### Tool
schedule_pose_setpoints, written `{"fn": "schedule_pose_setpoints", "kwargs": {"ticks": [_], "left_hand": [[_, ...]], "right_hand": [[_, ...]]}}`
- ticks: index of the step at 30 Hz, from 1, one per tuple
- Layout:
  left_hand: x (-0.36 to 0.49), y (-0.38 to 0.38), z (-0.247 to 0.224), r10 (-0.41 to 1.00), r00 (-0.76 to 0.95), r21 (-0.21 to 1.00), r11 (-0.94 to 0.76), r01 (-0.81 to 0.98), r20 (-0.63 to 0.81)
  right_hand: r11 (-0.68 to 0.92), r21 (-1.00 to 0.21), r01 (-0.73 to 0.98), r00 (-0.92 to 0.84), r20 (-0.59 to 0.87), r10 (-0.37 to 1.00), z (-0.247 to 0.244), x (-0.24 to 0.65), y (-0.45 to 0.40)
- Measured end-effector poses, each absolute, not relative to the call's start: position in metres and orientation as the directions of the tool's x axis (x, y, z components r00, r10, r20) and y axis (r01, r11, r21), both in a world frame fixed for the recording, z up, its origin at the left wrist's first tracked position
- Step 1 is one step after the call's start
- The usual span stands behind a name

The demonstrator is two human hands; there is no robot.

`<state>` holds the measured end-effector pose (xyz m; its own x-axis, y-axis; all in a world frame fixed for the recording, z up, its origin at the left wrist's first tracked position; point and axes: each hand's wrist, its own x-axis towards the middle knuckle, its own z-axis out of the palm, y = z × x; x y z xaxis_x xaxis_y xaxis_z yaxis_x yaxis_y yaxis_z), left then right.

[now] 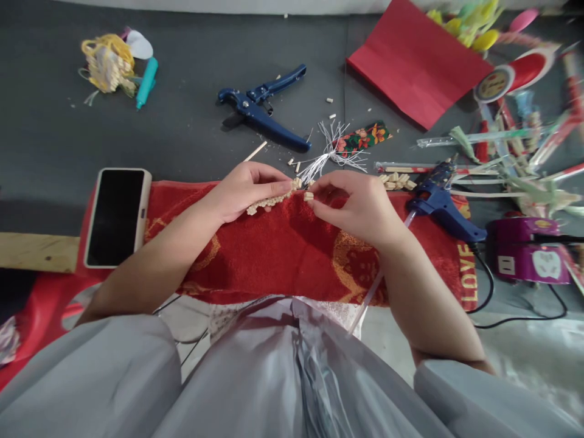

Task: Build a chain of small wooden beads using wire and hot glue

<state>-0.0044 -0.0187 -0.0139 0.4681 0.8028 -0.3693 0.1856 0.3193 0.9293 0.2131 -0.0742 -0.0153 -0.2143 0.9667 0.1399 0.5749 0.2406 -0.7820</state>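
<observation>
Left hand (250, 191) angled inward, fingers pinched.

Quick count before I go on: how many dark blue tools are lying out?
2. The cutter lies on the grey table, beyond both hands. The glue gun lies to the right of the right hand, partly over the red towel. Others may be hidden.
</observation>
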Motion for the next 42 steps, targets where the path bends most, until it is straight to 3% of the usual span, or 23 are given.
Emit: {"fn": "schedule_pose_setpoints", "kwargs": {"ticks": [2, 5, 16, 26, 29, 34, 42], "left_hand": [[-0.004, -0.020, -0.014, 0.811, 0.461, 0.933, 0.317, 0.170, -0.360], [-0.003, -0.022, -0.013, 0.810, 0.481, 0.939, 0.324, 0.111, -0.336], [0.001, -0.030, -0.011, 0.837, 0.503, 0.953, 0.294, -0.078, -0.217], [-0.003, -0.030, -0.018, 0.743, 0.665, 0.957, 0.244, -0.156, -0.081], [-0.003, -0.031, -0.018, 0.746, 0.658, 0.965, 0.233, -0.121, -0.098], [-0.004, -0.034, -0.013, 0.773, 0.608, 0.964, 0.261, -0.046, -0.180], [-0.001, -0.034, -0.013, 0.796, 0.561, 0.953, 0.300, -0.040, -0.227]], "right_hand": [[0.212, -0.892, 0.400, -0.195, 0.143, 0.970, -0.016, 0.213, -0.074], [0.193, -0.956, 0.221, -0.166, 0.159, 0.973, -0.017, 0.211, -0.074], [0.145, -0.988, 0.045, -0.107, 0.140, 0.984, -0.021, 0.205, -0.072], [0.080, -0.967, -0.241, -0.138, 0.115, 0.984, -0.025, 0.209, -0.066], [0.111, -0.973, -0.203, -0.148, 0.143, 0.979, -0.025, 0.208, -0.066], [0.187, -0.982, 0.035, -0.082, 0.184, 0.979, -0.020, 0.205, -0.073], [0.332, -0.887, 0.320, -0.070, 0.327, 0.942, -0.019, 0.205, -0.076]]}}
